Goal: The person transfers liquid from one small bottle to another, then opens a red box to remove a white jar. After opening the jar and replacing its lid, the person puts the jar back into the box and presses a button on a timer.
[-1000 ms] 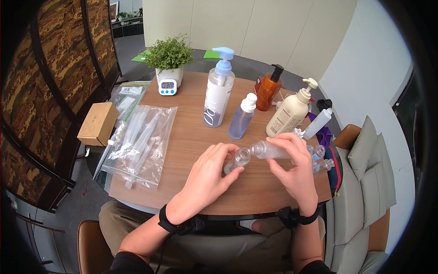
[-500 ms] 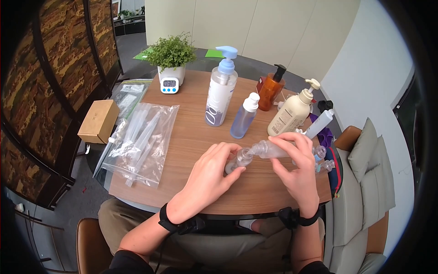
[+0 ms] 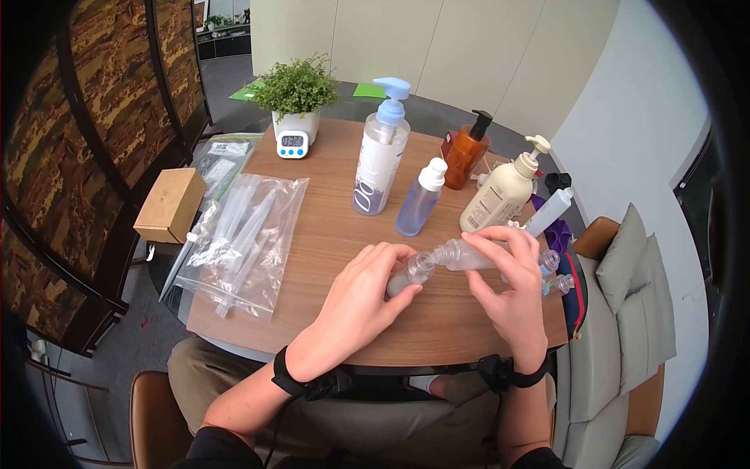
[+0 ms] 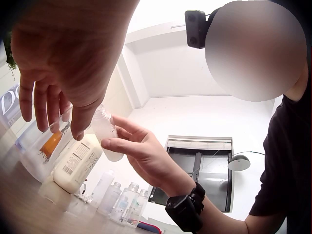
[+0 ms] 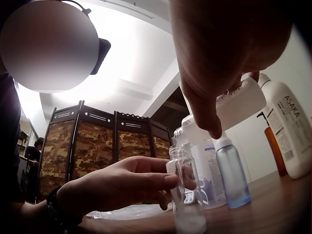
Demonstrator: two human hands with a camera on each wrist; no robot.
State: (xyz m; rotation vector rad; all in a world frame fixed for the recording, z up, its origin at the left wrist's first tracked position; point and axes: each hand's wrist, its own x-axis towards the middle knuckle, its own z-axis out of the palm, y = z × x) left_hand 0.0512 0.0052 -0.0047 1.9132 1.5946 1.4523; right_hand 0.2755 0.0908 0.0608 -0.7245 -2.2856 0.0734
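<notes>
My left hand (image 3: 361, 291) grips a small clear bottle (image 5: 181, 195) that stands upright, its open neck level with the fingertips. A little whitish liquid shows at its bottom in the right wrist view. Thumb and fingers of my right hand (image 3: 512, 293) hold a second, cloudy bottle (image 5: 241, 105) lying almost on its side above the table. Its open mouth points left and overlaps the neck of the upright bottle in the head view. Just beyond the hands stands a blue bottle (image 3: 418, 207) with a white cap.
Pump bottles in white (image 3: 381, 164), amber (image 3: 467, 160) and cream (image 3: 500, 195) stand farther back. Several small clear bottles (image 4: 124, 204) and a white tube (image 3: 548, 211) are at the right. A plastic bag (image 3: 246, 242), a cardboard box (image 3: 170, 205), a timer (image 3: 292, 144) and a potted plant (image 3: 293, 90) occupy the left.
The right hand has tilted the cloudy bottle so its mouth dips towards the upright bottle's neck. The left hand keeps its hold, and the head view has shifted slightly.
</notes>
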